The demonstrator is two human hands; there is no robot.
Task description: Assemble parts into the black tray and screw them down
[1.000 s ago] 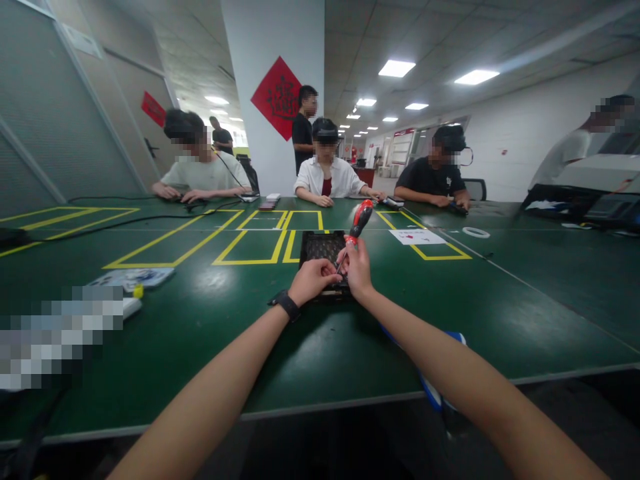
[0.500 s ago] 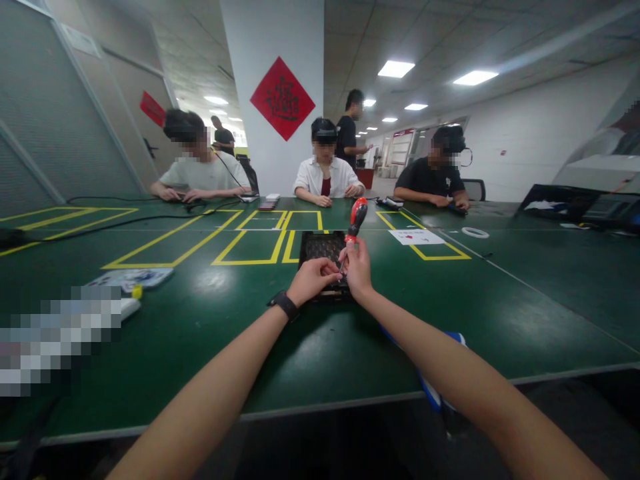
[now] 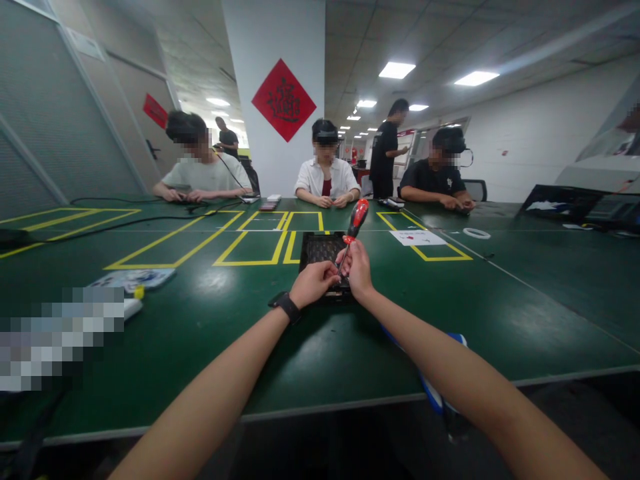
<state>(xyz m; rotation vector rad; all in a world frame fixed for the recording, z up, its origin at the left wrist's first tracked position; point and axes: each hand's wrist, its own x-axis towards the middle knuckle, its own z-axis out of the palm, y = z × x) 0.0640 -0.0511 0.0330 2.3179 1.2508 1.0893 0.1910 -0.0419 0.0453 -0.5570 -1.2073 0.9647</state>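
Observation:
A red and black screwdriver is in my right hand, its handle sticking up above the fingers and its thin shaft slanting down to the left. My left hand, with a dark band on the wrist, is closed in a pinch near the lower end of the shaft. What those fingertips hold is too small to make out. Both hands are over a shallow black tray with a patterned inside. Its near part is partly covered by my hands, and the screwdriver's tip is hidden.
Yellow tape outlines mark the green table. A white sheet and a white ring lie to the right. A blue and white object is partly under my right forearm. Several people sit across the table; black cables run at left.
The screwdriver handle tilts slightly more to the right, and my left fingers have shifted slightly at the shaft. A standing person in the background has moved right.

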